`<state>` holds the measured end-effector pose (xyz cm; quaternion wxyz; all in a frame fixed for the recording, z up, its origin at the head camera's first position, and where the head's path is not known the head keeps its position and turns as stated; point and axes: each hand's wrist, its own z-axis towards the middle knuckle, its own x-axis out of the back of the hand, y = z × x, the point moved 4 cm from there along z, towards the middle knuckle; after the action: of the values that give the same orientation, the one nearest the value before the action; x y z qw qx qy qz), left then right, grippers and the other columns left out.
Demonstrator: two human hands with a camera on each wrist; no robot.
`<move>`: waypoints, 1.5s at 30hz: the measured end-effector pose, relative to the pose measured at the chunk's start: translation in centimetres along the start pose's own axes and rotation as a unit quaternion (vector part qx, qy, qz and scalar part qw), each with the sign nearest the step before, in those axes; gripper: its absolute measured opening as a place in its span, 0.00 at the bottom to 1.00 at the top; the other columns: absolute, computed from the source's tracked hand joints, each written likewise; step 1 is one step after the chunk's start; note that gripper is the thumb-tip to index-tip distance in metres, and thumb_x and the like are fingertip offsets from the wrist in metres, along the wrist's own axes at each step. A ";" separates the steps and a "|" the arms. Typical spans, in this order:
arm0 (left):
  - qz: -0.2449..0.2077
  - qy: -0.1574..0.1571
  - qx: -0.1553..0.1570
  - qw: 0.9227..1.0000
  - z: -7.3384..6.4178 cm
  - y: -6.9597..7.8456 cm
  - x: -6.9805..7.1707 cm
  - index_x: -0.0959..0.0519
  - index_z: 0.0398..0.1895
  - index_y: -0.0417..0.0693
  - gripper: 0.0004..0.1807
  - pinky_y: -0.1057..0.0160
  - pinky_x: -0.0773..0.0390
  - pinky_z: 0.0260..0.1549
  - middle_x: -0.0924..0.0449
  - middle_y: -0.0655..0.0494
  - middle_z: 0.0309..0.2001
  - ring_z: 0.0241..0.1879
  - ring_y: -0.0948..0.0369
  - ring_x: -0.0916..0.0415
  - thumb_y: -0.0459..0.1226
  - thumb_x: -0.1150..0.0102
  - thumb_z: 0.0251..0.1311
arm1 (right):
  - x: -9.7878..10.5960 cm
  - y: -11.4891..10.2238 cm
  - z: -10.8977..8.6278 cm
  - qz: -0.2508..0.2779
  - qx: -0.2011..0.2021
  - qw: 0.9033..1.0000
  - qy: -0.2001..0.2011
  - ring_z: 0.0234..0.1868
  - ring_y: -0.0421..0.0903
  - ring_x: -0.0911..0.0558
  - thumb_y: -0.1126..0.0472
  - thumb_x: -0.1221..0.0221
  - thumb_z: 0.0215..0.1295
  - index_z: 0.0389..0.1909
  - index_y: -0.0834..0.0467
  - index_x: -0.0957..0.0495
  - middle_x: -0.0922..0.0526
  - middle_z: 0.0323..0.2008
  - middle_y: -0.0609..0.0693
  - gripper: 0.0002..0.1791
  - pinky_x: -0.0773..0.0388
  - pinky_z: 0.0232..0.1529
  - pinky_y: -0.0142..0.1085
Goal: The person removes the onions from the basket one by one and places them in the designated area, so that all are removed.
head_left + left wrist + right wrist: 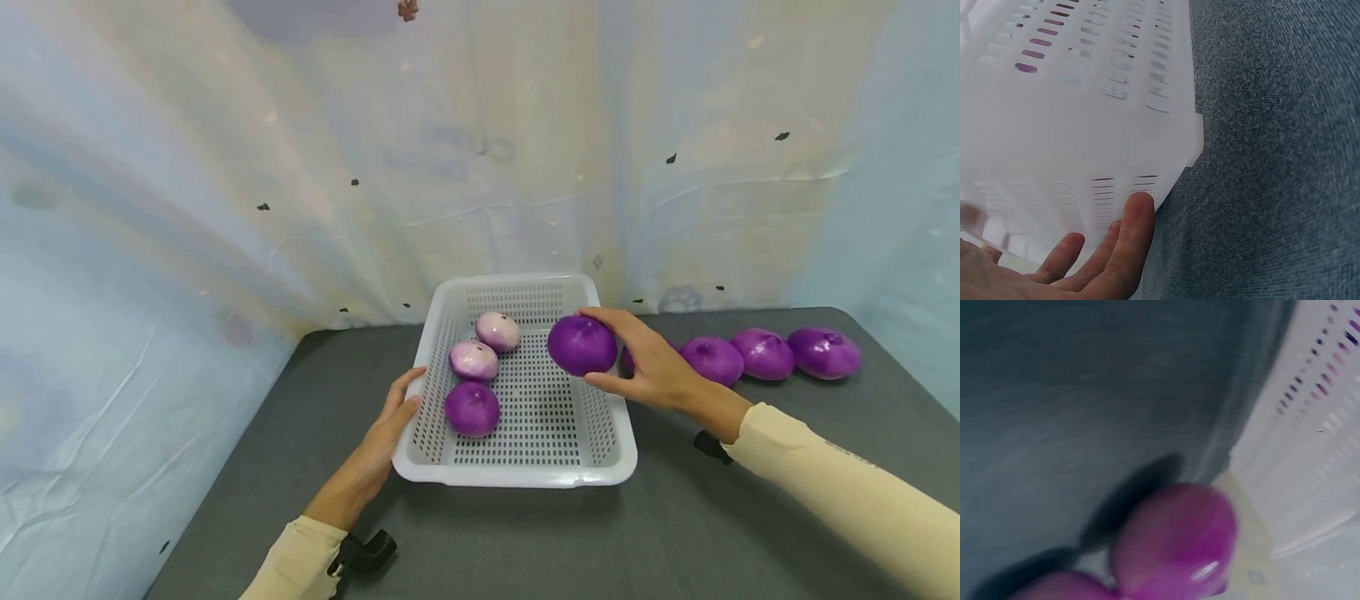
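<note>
My right hand holds a dark purple onion between thumb and fingers, over the right side of a white slotted plastic basket. My left hand touches the basket's left side. In the left wrist view, fairly straight fingers rest against its outer wall. Inside the basket, along its left side, lie a purple onion and two paler purple-and-white onions, one in the middle and one farther back. The right wrist view does not show the right hand.
Right of the basket, several purple onions lie in a row on the dark grey table, including a glossy one at the far end; my right hand partly hides the nearest. A pale patterned curtain hangs behind the table.
</note>
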<state>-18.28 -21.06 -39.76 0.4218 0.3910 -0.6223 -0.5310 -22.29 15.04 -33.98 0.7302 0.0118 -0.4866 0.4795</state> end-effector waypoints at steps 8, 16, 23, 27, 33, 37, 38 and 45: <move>-0.008 -0.006 -0.001 1.000 -0.3 -0.1 0.2 0.57 0.76 0.70 0.27 0.57 0.29 0.54 0.52 0.46 0.77 0.68 0.41 0.37 0.50 0.68 0.79 | 1.7 1.1 -3.5 -0.048 0.000 0.999 0.017 0.62 0.49 0.26 0.57 0.24 0.45 0.74 0.51 0.38 0.28 0.66 0.52 0.52 0.26 0.58 0.46; 0.006 -0.006 0.000 1.000 -0.2 0.1 0.2 0.57 0.77 0.67 0.27 0.55 0.30 0.55 0.53 0.46 0.78 0.68 0.40 0.38 0.51 0.68 0.79 | 3.3 2.7 -6.6 -0.081 0.002 0.996 0.039 0.63 0.40 0.29 0.58 0.22 0.41 0.72 0.53 0.35 0.26 0.66 0.51 0.53 0.43 0.62 0.18; 0.007 -0.009 -0.001 1.000 -0.2 0.3 0.1 0.57 0.77 0.67 0.27 0.55 0.31 0.56 0.54 0.46 0.78 0.69 0.40 0.39 0.51 0.68 0.79 | 4.1 4.3 -8.4 -0.130 0.013 0.991 0.012 0.60 0.49 0.27 0.52 0.22 0.40 0.69 0.55 0.31 0.23 0.62 0.53 0.51 0.52 0.65 0.15; 0.005 -0.002 0.003 1.000 -0.1 0.2 0.2 0.56 0.76 0.70 0.27 0.56 0.31 0.56 0.53 0.47 0.78 0.69 0.41 0.38 0.51 0.68 0.79 | 4.2 4.8 -8.9 -0.139 0.015 0.990 0.000 0.60 0.50 0.26 0.50 0.21 0.40 0.68 0.56 0.30 0.22 0.60 0.53 0.50 0.54 0.66 0.16; 0.006 0.000 0.007 1.000 -0.1 0.1 0.2 0.56 0.76 0.70 0.27 0.55 0.31 0.56 0.54 0.48 0.78 0.69 0.41 0.38 0.51 0.68 0.79 | 3.7 5.5 -9.6 -0.145 -0.030 0.989 -0.028 0.60 0.45 0.25 0.45 0.21 0.41 0.67 0.51 0.29 0.21 0.60 0.48 0.49 0.40 0.61 0.26; 0.005 0.000 0.007 1.000 -0.1 0.1 0.1 0.56 0.76 0.71 0.27 0.56 0.30 0.55 0.54 0.48 0.78 0.69 0.40 0.38 0.51 0.68 0.79 | 3.1 5.9 -9.9 -0.138 -0.029 0.989 -0.046 0.60 0.44 0.25 0.42 0.22 0.42 0.68 0.49 0.29 0.22 0.61 0.44 0.49 0.41 0.62 0.25; 0.005 0.000 0.007 1.000 -0.1 0.1 0.1 0.56 0.76 0.70 0.27 0.56 0.30 0.54 0.53 0.47 0.78 0.69 0.40 0.38 0.51 0.68 0.79 | 3.0 5.9 -9.9 -0.134 -0.021 0.989 -0.049 0.60 0.44 0.25 0.42 0.22 0.42 0.68 0.49 0.29 0.22 0.61 0.44 0.49 0.44 0.64 0.23; 0.008 -0.005 0.005 1.000 0.0 0.1 0.0 0.57 0.76 0.69 0.27 0.56 0.31 0.55 0.54 0.47 0.78 0.69 0.40 0.38 0.51 0.68 0.79 | 3.1 6.0 -10.1 -0.143 0.014 0.989 -0.045 0.61 0.43 0.29 0.41 0.21 0.38 0.64 0.50 0.26 0.22 0.60 0.45 0.48 0.56 0.66 0.19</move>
<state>-18.25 -21.02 -39.71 0.4210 0.3858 -0.6301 -0.5263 -19.31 25.36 -39.74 0.7685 0.1127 -0.5053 0.3759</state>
